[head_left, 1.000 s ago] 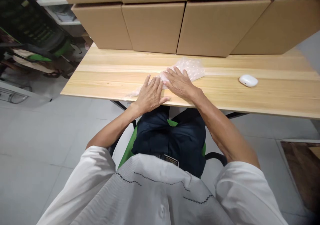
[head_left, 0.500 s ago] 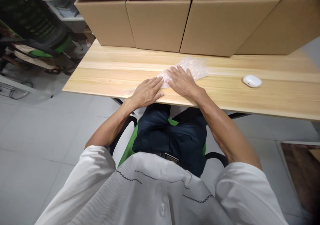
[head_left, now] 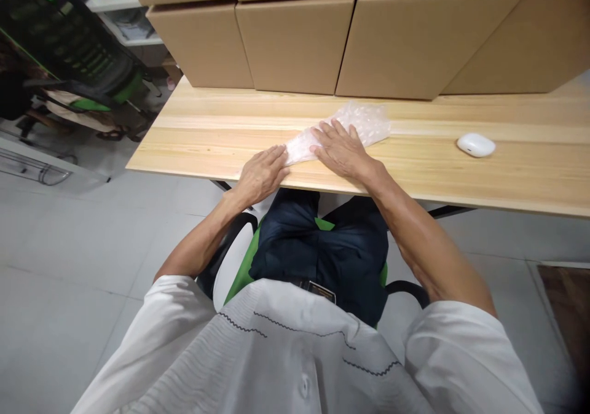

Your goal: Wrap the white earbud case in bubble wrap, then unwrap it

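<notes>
A strip of clear bubble wrap point(head_left: 369, 122) lies slantwise on the wooden table point(head_left: 221, 128). My right hand point(head_left: 340, 148) rests flat on its middle, fingers stretched out. Near the table's front edge, my left hand point(head_left: 263, 171) lies with its fingers extended over the wrap's lower left end. Between the two hands a flat stretch of the wrap shows. Whatever lies under my palms is hidden.
Stacked cardboard boxes point(head_left: 295, 45) line the back of the table. A white earbud case point(head_left: 476, 145) lies to the right. At far left are a black and green chair point(head_left: 69, 39) and part of another person point(head_left: 69, 110).
My left hand has slid left along the bubble wrap, so more of the wrap shows between my hands. My right hand stays flat on it. The view has shifted slightly.
</notes>
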`<state>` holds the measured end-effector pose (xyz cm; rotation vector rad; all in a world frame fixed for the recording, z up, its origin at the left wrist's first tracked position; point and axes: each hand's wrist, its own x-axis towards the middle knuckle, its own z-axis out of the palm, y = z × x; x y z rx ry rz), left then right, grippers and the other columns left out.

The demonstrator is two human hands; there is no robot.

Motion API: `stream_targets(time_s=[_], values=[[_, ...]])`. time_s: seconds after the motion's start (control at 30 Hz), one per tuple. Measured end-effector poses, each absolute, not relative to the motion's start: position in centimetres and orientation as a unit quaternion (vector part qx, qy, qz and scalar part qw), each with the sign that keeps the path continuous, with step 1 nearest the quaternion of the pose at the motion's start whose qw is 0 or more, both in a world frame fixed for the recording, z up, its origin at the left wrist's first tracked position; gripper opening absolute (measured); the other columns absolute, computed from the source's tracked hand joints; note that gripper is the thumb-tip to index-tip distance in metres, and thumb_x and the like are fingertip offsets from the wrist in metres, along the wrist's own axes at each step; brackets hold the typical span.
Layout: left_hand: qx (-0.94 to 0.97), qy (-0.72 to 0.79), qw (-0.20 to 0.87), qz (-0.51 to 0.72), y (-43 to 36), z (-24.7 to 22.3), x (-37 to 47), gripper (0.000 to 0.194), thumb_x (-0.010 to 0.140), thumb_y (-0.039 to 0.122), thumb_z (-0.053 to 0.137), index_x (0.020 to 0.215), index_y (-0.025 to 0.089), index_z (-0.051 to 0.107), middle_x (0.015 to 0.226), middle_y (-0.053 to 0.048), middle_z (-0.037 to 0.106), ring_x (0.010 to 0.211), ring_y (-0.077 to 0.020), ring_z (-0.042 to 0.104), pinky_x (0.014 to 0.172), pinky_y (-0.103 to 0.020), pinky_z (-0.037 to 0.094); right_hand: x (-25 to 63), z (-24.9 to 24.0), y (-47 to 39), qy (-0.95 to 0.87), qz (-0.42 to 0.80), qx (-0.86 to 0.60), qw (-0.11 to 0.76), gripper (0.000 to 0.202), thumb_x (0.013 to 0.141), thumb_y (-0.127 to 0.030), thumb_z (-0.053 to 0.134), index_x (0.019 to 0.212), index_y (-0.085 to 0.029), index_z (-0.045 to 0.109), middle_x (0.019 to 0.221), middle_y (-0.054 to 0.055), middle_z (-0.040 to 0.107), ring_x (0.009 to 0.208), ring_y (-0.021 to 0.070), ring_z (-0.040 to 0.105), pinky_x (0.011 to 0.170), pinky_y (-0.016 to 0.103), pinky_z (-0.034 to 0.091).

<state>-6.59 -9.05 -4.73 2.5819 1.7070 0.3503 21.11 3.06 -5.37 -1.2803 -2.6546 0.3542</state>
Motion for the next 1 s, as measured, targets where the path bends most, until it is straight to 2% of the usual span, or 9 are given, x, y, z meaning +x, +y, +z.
stream_targets(time_s=[0.07, 0.13, 0.23, 0.33, 0.5, 0.67, 0.77, 0.87, 1.0], values=[[0.816, 0.562, 0.007, 0.136, -9.5, -4.5, -7.8, 0.056, 0.124, 0.046, 0.039, 0.155, 0.017, 0.076, 0.176, -0.024, 0.067, 0.164, -0.0374, 0.065, 0.137, -0.056, 0.051, 21.2, -5.4, 3.1, -0.891, 0.120, -0.429, 0.085, 0.079, 0.124, -0.057, 0.032, 0.191, -0.018, 0.039, 0.200, 0.019, 0.032, 0.188, 0.0501, 0.021, 0.147, 0.085, 0.015], [0.802, 0.576, 0.002, 0.159, -9.8, -4.4, -8.9, 0.054, 0.123, 0.047, 0.040, 0.147, 0.019, 0.080, 0.167, -0.023, 0.072, 0.155, -0.0379, 0.068, 0.131, -0.057, 0.053, 21.2, -5.6, 3.1, -0.891, 0.122, -0.427, 0.088, 0.078, 0.124, -0.059, 0.032, 0.192, -0.021, 0.039, 0.201, 0.016, 0.031, 0.188, 0.0493, 0.021, 0.147, 0.085, 0.015], [0.789, 0.590, -0.010, 0.173, -10.1, -4.6, -9.6, 0.049, 0.121, 0.049, 0.045, 0.140, 0.023, 0.083, 0.154, -0.022, 0.077, 0.142, -0.0394, 0.069, 0.124, -0.061, 0.053, 21.4, -5.8, 3.3, -0.891, 0.125, -0.427, 0.093, 0.079, 0.124, -0.061, 0.031, 0.193, -0.025, 0.037, 0.201, 0.014, 0.031, 0.188, 0.0479, 0.021, 0.147, 0.085, 0.014], [0.789, 0.591, -0.023, 0.169, -10.1, -5.2, -9.4, 0.047, 0.120, 0.049, 0.046, 0.135, 0.025, 0.083, 0.141, -0.023, 0.078, 0.131, -0.0408, 0.067, 0.118, -0.063, 0.050, 21.4, -5.8, 3.3, -0.887, 0.128, -0.434, 0.088, 0.079, 0.124, -0.061, 0.032, 0.193, -0.023, 0.037, 0.202, 0.014, 0.030, 0.189, 0.0476, 0.020, 0.148, 0.085, 0.013], [0.786, 0.585, -0.017, 0.199, -10.1, -6.3, -9.2, 0.049, 0.120, 0.044, 0.044, 0.147, 0.020, 0.079, 0.126, -0.021, 0.077, 0.122, -0.0376, 0.069, 0.112, -0.058, 0.052, 21.3, -5.5, 3.0, -0.883, 0.128, -0.443, 0.087, 0.080, 0.124, -0.061, 0.031, 0.193, -0.022, 0.035, 0.202, 0.015, 0.028, 0.189, 0.0480, 0.019, 0.148, 0.084, 0.013], [0.764, 0.602, 0.040, 0.230, -10.0, -5.3, -9.6, 0.051, 0.117, 0.043, 0.055, 0.158, 0.017, 0.070, 0.119, -0.015, 0.074, 0.118, -0.0329, 0.069, 0.107, -0.049, 0.058, 21.5, -5.9, 3.1, -0.886, 0.122, -0.436, 0.103, 0.080, 0.124, -0.063, 0.031, 0.192, -0.022, 0.037, 0.201, 0.016, 0.032, 0.188, 0.0495, 0.021, 0.147, 0.086, 0.015], [0.753, 0.618, 0.076, 0.214, -9.9, -4.2, -9.6, 0.035, 0.115, 0.045, 0.060, 0.135, 0.021, 0.077, 0.117, -0.012, 0.073, 0.112, -0.0302, 0.069, 0.102, -0.045, 0.059, 21.6, -6.1, 3.2, -0.887, 0.119, -0.433, 0.108, 0.082, 0.124, -0.067, 0.028, 0.192, -0.022, 0.038, 0.200, 0.017, 0.034, 0.188, 0.0489, 0.022, 0.147, 0.085, 0.017], [0.740, 0.637, 0.077, 0.202, -9.8, -3.9, -9.3, 0.021, 0.114, 0.039, 0.057, 0.107, 0.025, 0.071, 0.112, -0.011, 0.073, 0.106, -0.0294, 0.068, 0.101, -0.046, 0.058, 21.6, -6.3, 3.3, -0.886, 0.126, -0.432, 0.113, 0.082, 0.124, -0.069, 0.027, 0.193, -0.026, 0.037, 0.201, 0.015, 0.034, 0.188, 0.0483, 0.022, 0.147, 0.085, 0.016], [0.732, 0.656, 0.029, 0.181, -9.8, -4.5, -8.8, 0.024, 0.118, 0.036, 0.048, 0.103, 0.026, 0.064, 0.111, -0.013, 0.074, 0.111, -0.0323, 0.068, 0.109, -0.051, 0.053, 21.5, -6.0, 3.0, -0.879, 0.135, -0.441, 0.121, 0.083, 0.124, -0.070, 0.030, 0.192, -0.024, 0.039, 0.200, 0.015, 0.034, 0.188, 0.0495, 0.021, 0.147, 0.086, 0.015]])
